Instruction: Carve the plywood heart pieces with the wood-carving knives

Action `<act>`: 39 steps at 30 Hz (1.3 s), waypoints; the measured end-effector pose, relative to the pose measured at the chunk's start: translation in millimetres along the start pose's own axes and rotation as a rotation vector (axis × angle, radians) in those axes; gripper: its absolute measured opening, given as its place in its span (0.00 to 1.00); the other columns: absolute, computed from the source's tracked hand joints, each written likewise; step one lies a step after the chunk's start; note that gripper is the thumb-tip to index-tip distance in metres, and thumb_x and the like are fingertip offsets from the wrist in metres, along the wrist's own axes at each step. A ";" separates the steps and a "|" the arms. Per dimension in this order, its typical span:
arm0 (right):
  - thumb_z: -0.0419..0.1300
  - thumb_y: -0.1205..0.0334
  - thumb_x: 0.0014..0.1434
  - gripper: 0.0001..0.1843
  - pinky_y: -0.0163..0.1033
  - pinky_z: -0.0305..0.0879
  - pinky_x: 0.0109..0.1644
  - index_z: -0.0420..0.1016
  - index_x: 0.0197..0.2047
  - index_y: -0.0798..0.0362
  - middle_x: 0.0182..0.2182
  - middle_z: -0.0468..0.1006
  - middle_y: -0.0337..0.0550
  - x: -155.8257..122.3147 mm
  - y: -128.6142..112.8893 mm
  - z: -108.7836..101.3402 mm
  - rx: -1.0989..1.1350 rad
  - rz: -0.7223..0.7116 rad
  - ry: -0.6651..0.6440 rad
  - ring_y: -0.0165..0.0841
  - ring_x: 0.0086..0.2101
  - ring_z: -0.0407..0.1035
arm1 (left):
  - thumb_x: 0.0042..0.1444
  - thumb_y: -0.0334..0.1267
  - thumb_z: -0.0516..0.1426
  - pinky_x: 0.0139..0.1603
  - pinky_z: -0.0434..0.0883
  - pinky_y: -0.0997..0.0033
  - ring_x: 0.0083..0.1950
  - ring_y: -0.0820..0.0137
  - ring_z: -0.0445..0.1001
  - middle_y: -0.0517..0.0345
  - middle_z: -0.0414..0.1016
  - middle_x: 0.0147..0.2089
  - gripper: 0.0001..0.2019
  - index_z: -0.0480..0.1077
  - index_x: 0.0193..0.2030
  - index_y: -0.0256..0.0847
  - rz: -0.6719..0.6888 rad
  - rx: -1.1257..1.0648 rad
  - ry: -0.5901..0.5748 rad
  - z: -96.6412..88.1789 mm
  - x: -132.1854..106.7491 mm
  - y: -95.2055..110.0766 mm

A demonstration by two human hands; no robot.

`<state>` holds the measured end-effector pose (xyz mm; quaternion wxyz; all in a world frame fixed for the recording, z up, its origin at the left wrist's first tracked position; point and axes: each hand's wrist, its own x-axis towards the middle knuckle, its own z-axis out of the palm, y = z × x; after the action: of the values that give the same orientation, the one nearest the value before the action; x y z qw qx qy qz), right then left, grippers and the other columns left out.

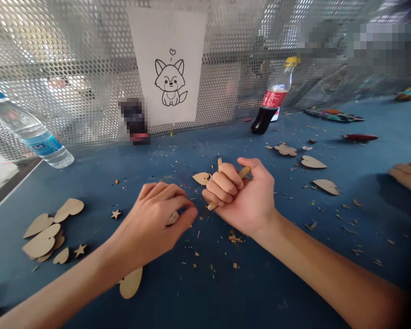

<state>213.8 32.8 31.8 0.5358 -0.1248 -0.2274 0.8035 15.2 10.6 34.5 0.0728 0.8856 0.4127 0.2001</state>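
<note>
My right hand (241,194) is closed in a fist around a thin wooden-handled tool (244,172), its tip pointing down toward the blue table (205,283). My left hand (157,219) pinches a small flat wooden piece (174,218) against the table, right beside the tool's tip. A small wooden heart (201,178) lies just behind the right fist. Wood shavings (234,238) are scattered under and in front of both hands.
A pile of wooden hearts (46,233) and small stars lies at the left, more hearts (313,162) at the right. A water bottle (30,132) and a cola bottle (270,107) lean on the mesh wall with a fox drawing (170,82). Another person's hand (409,176) rests at the right edge.
</note>
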 end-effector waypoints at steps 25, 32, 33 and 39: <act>0.54 0.50 0.52 0.25 0.39 0.41 0.23 0.43 0.16 0.51 0.13 0.42 0.32 -2.8 -12.5 0.6 -0.259 -0.055 -0.067 0.26 0.17 0.39 | 0.69 0.35 0.52 0.65 0.68 0.57 0.65 0.64 0.70 0.54 0.73 0.62 0.17 0.63 0.64 0.45 0.140 0.058 -0.103 -10.2 -40.9 -47.0; 0.51 0.49 0.54 0.24 0.39 0.42 0.23 0.48 0.14 0.51 0.13 0.43 0.32 -4.5 -9.7 6.0 -0.300 -0.054 -0.079 0.27 0.17 0.40 | 0.66 0.36 0.53 0.64 0.66 0.54 0.63 0.61 0.70 0.50 0.71 0.64 0.20 0.61 0.65 0.43 0.116 0.005 -0.090 -11.4 -37.9 -36.0; 0.50 0.49 0.54 0.24 0.39 0.42 0.23 0.49 0.14 0.51 0.13 0.43 0.33 -5.0 -9.2 6.6 -0.321 -0.057 -0.083 0.27 0.16 0.40 | 0.67 0.36 0.53 0.63 0.66 0.56 0.63 0.62 0.70 0.51 0.72 0.62 0.18 0.63 0.63 0.43 0.133 0.003 -0.076 -12.4 -36.2 -35.9; 0.50 0.48 0.55 0.24 0.40 0.44 0.24 0.53 0.14 0.50 0.13 0.46 0.33 -7.8 -6.2 8.7 -0.434 -0.097 -0.126 0.27 0.16 0.42 | 0.72 0.38 0.49 0.48 0.64 0.65 0.44 0.68 0.74 0.58 0.77 0.43 0.12 0.73 0.43 0.43 0.277 0.181 -0.157 -29.2 -11.6 -37.7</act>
<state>218.1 25.6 42.1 0.5192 -0.1755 -0.4338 0.7151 -30.1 25.2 46.5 -0.0036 0.9498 0.2964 0.1004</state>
